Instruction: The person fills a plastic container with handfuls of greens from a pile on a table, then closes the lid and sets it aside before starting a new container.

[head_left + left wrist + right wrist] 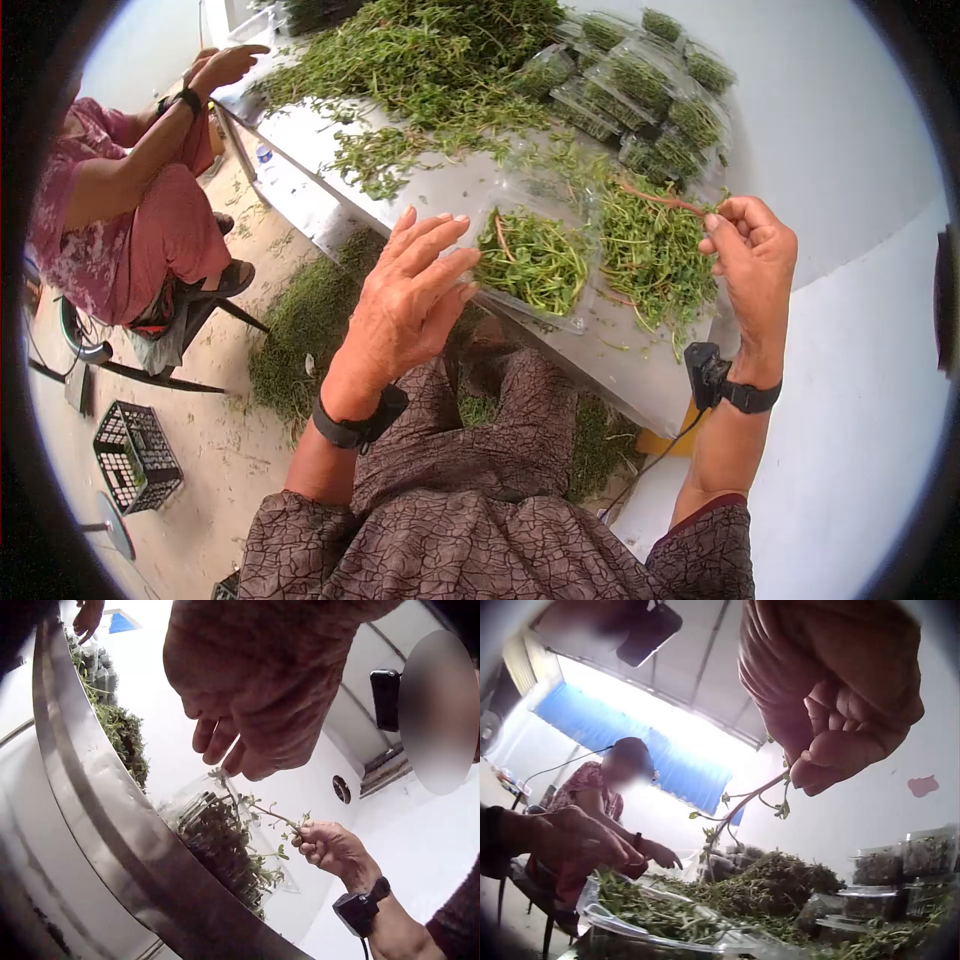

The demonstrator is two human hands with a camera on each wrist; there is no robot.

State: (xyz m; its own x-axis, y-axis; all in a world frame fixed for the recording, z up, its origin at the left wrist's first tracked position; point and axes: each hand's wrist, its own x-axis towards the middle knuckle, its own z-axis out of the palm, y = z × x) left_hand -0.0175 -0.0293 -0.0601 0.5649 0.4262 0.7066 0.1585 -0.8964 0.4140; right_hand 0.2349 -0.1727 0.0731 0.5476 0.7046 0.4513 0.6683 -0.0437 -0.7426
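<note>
My right hand (752,250) pinches a leafy sprig (660,198) by one end, between thumb and forefinger. Its reddish stem stretches left above the greens; the right wrist view shows the sprig (739,801) slanting down from the fingertips, small leaves along it. A clear plastic container (548,316) filled with cut green stems sits at the table's near edge. Beside its left side is my left hand (405,290), fingers loosely extended, holding nothing. Loose greens (655,255) lie just right of the container, below my right hand.
A big heap of greens (430,60) covers the back of the table (640,375). Filled clear boxes (640,85) are stacked at the back right. Another person (150,200) sits at the left. More greens (300,330) and a black crate (137,455) are on the floor.
</note>
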